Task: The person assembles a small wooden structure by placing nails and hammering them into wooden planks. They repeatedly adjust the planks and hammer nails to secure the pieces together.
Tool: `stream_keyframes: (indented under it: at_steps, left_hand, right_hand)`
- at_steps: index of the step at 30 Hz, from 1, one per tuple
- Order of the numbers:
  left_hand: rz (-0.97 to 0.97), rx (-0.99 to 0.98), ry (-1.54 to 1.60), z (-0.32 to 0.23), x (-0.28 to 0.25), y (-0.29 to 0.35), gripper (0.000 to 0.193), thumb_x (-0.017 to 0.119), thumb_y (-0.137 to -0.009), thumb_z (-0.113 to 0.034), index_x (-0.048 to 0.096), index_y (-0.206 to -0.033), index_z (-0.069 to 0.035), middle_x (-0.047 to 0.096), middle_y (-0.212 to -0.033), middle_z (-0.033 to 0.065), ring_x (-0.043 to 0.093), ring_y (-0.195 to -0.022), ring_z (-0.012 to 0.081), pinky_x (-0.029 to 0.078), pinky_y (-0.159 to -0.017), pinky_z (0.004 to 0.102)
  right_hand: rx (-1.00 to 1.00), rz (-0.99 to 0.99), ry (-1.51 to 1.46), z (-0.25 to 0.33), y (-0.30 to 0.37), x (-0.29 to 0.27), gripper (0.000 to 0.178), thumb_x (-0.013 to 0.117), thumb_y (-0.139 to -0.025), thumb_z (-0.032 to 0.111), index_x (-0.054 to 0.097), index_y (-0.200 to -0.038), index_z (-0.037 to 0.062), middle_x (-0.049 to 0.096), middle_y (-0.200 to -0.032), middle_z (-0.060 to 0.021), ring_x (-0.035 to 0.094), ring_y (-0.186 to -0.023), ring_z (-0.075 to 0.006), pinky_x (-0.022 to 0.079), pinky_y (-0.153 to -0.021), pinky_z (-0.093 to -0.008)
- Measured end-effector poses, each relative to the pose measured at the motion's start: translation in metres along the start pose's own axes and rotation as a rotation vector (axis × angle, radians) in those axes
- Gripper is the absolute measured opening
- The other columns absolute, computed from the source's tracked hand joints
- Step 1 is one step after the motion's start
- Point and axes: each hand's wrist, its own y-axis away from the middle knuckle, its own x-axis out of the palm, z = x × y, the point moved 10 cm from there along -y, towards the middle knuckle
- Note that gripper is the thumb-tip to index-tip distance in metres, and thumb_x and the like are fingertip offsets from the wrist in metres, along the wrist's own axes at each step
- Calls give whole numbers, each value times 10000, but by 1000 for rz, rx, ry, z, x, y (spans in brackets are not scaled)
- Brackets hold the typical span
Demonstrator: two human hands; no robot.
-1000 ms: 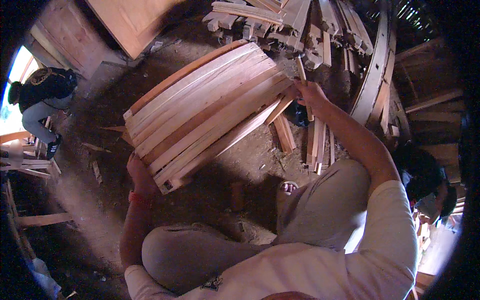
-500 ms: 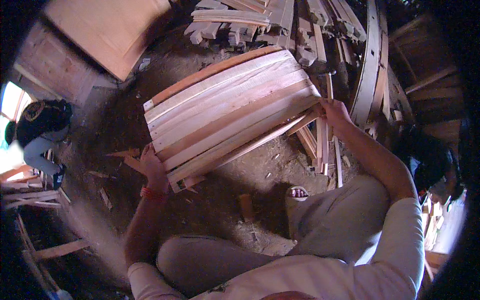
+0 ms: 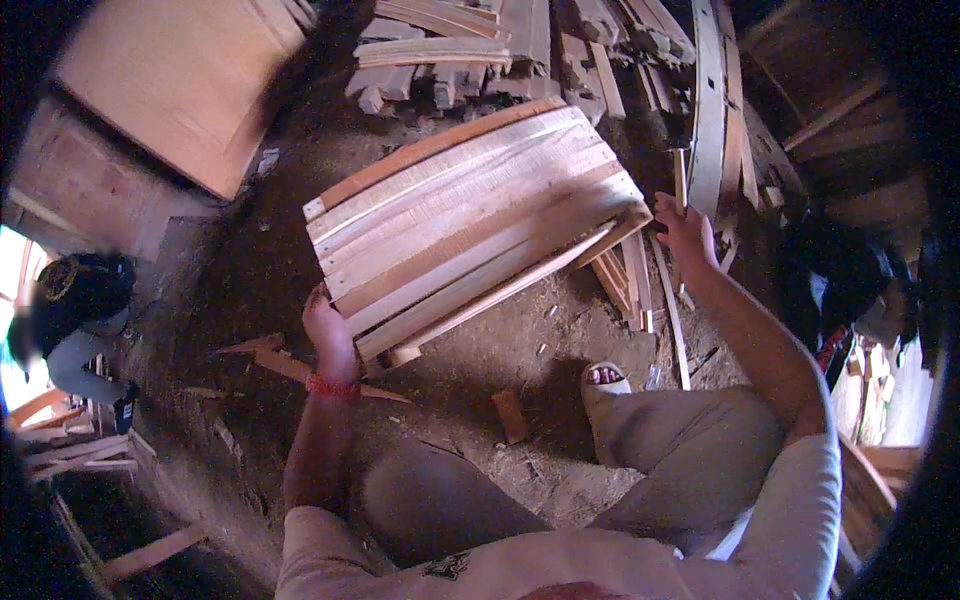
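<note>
A slatted wooden panel (image 3: 480, 215) with nail heads along its left edge stands tilted in front of me. It has a curved orange-brown top slat and a frame piece along its lower side. My left hand (image 3: 328, 325) is closed on the panel's lower left edge, its fingers partly hidden behind the wood. Just off the panel's right corner, my right hand (image 3: 688, 240) grips what looks like a hammer (image 3: 681, 185) by its handle, head upward.
Stacked timber pieces (image 3: 440, 65) lie at the far side, beside a long slotted beam (image 3: 710, 120). A large wooden board (image 3: 180, 90) is at far left. Offcuts (image 3: 270, 360) and a small block (image 3: 510, 415) lie on the dirt floor. One person (image 3: 85, 310) bends at left; another (image 3: 850, 290) is at right.
My right hand has come off the panel's right corner and moved slightly right, with the hammer in it. The panel and my left hand appear slightly shifted as the view moved.
</note>
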Motion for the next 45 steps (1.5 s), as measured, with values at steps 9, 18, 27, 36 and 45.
stream_keyframes:
  at_steps: [9,18,27,36,45]
  left_hand:
    - [-75,216,-161,-15,-7,-3,267,556,-1007,-191,709,-990,28,707,-903,74,607,-765,164,478,-722,346]
    - [-38,493,-661,-102,-43,9,277,539,-1051,-231,699,-1032,-5,723,-981,79,659,-860,166,532,-783,328]
    - [462,444,-698,-147,22,48,262,587,-1031,-216,736,-1097,-11,731,-1003,43,638,-815,93,525,-714,263]
    - [202,270,55,-100,-16,37,214,597,-1035,-188,673,-999,9,673,-955,37,624,-786,86,507,-626,247]
    - [411,435,-336,-93,-16,51,208,654,-992,-153,723,-1120,-4,736,-1042,37,656,-946,88,515,-818,247]
  right_hand:
    - [-430,645,247,193,162,113,231,584,-1014,281,661,-1120,91,676,-810,-129,668,-762,-267,491,-651,-430]
    - [-756,1707,412,179,363,179,267,529,-964,201,639,-987,-41,691,-860,-273,699,-827,-436,548,-729,-556]
    - [-919,1355,636,122,300,217,341,683,-900,324,651,-1076,34,686,-770,-214,702,-687,-392,567,-622,-517]
    - [-1125,889,762,151,279,179,464,684,-854,114,623,-1314,97,665,-687,-139,642,-546,-322,515,-531,-465]
    - [-915,913,531,165,285,212,166,633,-946,165,616,-1068,53,651,-747,-194,648,-637,-407,520,-561,-504]
